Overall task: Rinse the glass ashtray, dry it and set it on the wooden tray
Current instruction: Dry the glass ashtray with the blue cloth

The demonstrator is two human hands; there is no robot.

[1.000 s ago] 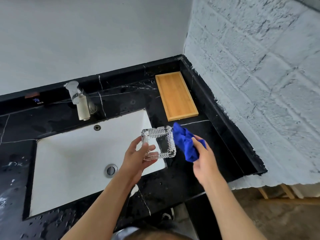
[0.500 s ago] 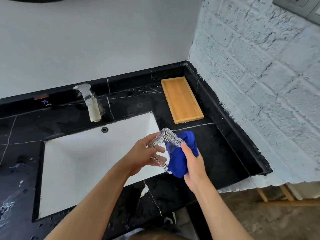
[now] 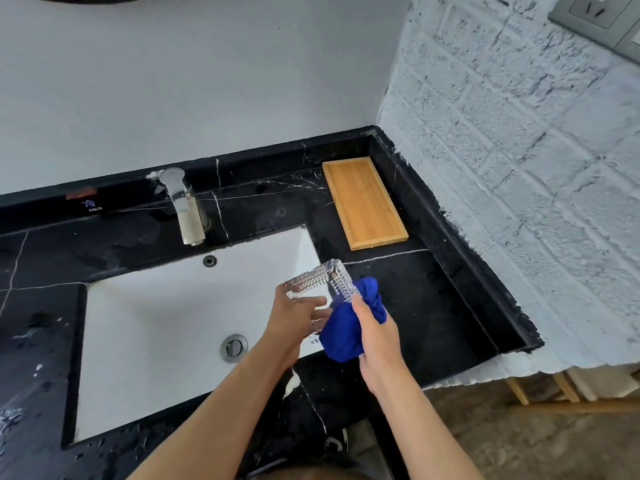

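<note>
My left hand (image 3: 294, 318) grips the square ribbed glass ashtray (image 3: 320, 280), tilted on edge above the right end of the sink. My right hand (image 3: 375, 336) is closed on a bunched blue cloth (image 3: 346, 332) and presses it against the ashtray's right side. The cloth hides the ashtray's lower right part. The wooden tray (image 3: 363, 202) lies bare on the black counter in the back right corner, well beyond both hands.
A white sink basin (image 3: 156, 323) with a metal drain (image 3: 234, 348) is set in the wet black marble counter (image 3: 415, 306). A chrome faucet (image 3: 183, 206) stands behind it. A white brick wall (image 3: 519, 168) borders the counter on the right.
The ashtray went from lying flat in my left hand to tilted on edge. My right hand brought the blue cloth in from the right and wrapped it against the ashtray.
</note>
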